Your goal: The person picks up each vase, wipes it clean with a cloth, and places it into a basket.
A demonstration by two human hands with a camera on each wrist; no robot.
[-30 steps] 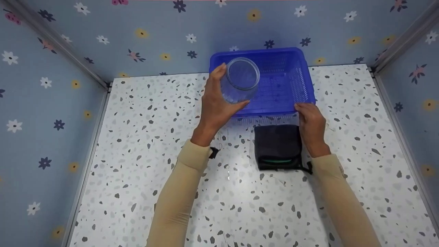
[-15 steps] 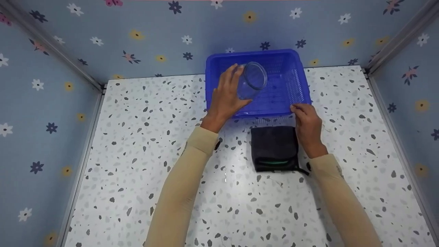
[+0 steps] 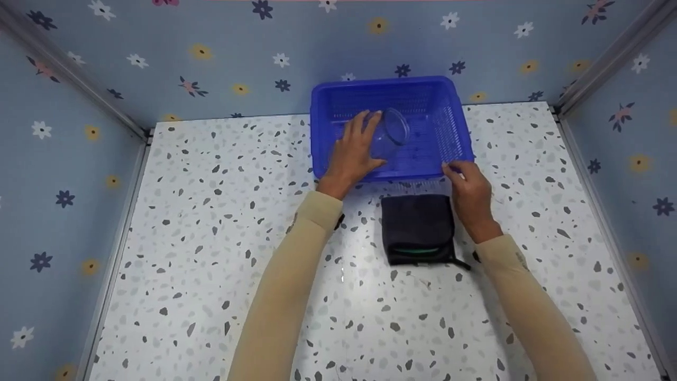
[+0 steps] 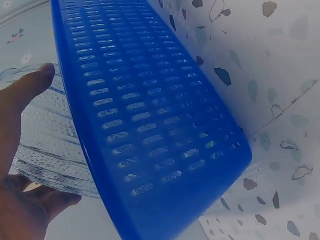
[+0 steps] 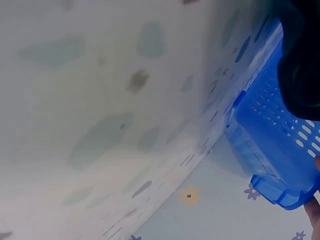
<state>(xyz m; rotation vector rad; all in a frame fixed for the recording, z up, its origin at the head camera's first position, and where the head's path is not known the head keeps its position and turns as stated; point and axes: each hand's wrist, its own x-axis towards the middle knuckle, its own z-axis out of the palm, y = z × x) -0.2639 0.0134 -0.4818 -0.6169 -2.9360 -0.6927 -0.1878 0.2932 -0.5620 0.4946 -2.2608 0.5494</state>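
A clear glass jar [image 3: 394,129] with a round open mouth is tilted inside the blue plastic basket [image 3: 423,172]. My left hand [image 3: 353,151] grips the jar from its left side, thumb and fingers spread around it. In the left wrist view the jar [image 4: 50,127] has a textured, ribbed wall and shows past the basket's slotted side [image 4: 145,115]. My right hand [image 3: 470,188] pinches the basket's near right rim. Only a little of the right hand [image 5: 315,212] enters the right wrist view, at the basket's edge.
Just in front of the basket lies a dark folded cloth pouch [image 3: 418,225] with a green strip and a strap, close to my right wrist. The speckled tabletop [image 3: 185,238] is bounded by flower-patterned panels [image 3: 238,53] at the back and sides.
My left hand has lowered the jar into the basket, moving it right within the basket and tipping its mouth rightward. The right hand stays on the rim. The whole view has shifted slightly.
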